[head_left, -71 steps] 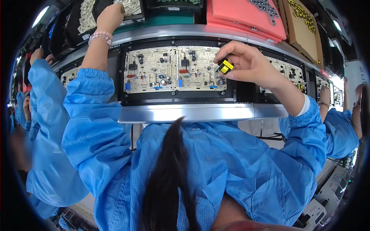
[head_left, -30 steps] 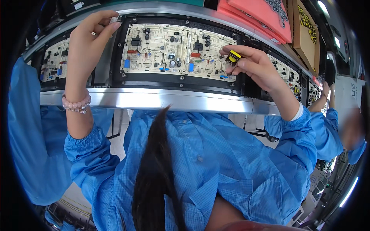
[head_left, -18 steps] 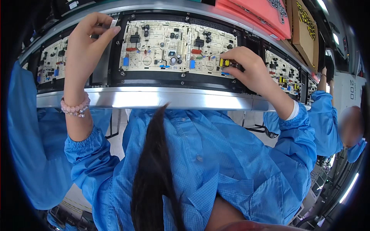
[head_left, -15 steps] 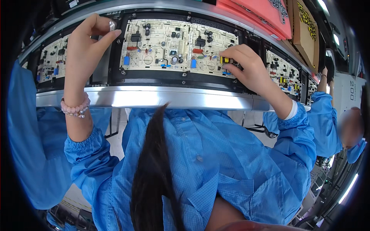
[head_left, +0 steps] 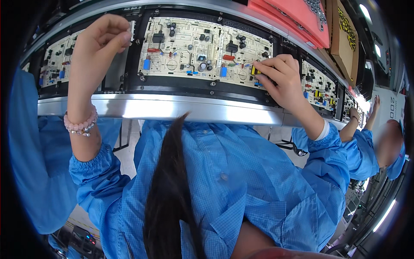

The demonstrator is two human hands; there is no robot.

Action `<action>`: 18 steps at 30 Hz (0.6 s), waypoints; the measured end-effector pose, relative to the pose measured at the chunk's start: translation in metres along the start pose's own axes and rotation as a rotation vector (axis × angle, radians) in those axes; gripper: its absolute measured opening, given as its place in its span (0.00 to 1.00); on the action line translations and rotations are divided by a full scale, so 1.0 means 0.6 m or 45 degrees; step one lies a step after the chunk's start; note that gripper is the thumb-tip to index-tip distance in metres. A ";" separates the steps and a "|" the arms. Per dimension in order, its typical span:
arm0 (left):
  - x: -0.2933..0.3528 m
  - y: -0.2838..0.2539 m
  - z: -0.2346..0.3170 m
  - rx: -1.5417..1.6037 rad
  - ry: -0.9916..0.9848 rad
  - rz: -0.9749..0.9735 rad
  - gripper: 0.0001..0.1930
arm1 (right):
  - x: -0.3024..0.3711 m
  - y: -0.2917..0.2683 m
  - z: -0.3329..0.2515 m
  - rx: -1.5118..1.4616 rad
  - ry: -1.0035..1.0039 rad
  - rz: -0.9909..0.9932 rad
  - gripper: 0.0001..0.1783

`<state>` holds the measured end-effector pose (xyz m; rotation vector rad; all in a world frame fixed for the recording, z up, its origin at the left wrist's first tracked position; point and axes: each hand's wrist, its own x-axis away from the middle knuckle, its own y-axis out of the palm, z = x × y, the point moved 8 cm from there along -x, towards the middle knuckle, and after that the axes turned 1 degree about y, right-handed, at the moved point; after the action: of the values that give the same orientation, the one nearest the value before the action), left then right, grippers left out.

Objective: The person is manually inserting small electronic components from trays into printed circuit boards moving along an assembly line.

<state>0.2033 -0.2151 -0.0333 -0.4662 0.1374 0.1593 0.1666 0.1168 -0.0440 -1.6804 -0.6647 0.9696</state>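
Observation:
A pale circuit board panel point(head_left: 185, 52) full of components lies in a black frame point(head_left: 181, 84) on the rail before me. At its right end my right hand point(head_left: 282, 80) pinches a small yellow-and-black coil component point(head_left: 253, 69) between thumb and fingers, right at the board's surface. Whether its pins are in the board is hidden. My left hand point(head_left: 97, 56) is raised over the frame's left end, with thumb and fingertips pressed together. What it holds, if anything, is hidden by the fingers.
More populated boards stand left point(head_left: 60, 64) and right point(head_left: 319, 86) along the metal rail point(head_left: 185, 107). Red trays point(head_left: 293, 19) with metal parts and a cardboard box point(head_left: 340, 52) of yellow-and-black components are at the back right. A co-worker in a blue sleeve point(head_left: 362, 151) works farther right.
The panel appears slightly farther right in the picture. My right hand has stayed at its right end with the coil component. My left fingers have closed over a silvery bit. The co-worker's hands have moved.

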 end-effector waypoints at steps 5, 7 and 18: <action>-0.005 -0.007 -0.019 -0.212 -0.079 0.039 0.12 | -0.004 0.008 0.003 -0.043 0.004 -0.022 0.19; -0.009 -0.008 -0.033 -0.278 -0.158 0.014 0.12 | -0.008 0.005 -0.005 0.075 -0.039 -0.072 0.21; -0.041 0.039 -0.022 -0.899 0.174 0.169 0.09 | -0.088 -0.177 0.238 0.409 0.348 0.482 0.19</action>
<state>0.1739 -0.2037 -0.0513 -1.1742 0.2470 0.3081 0.0204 0.1785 0.0525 -1.6345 -0.0034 1.0193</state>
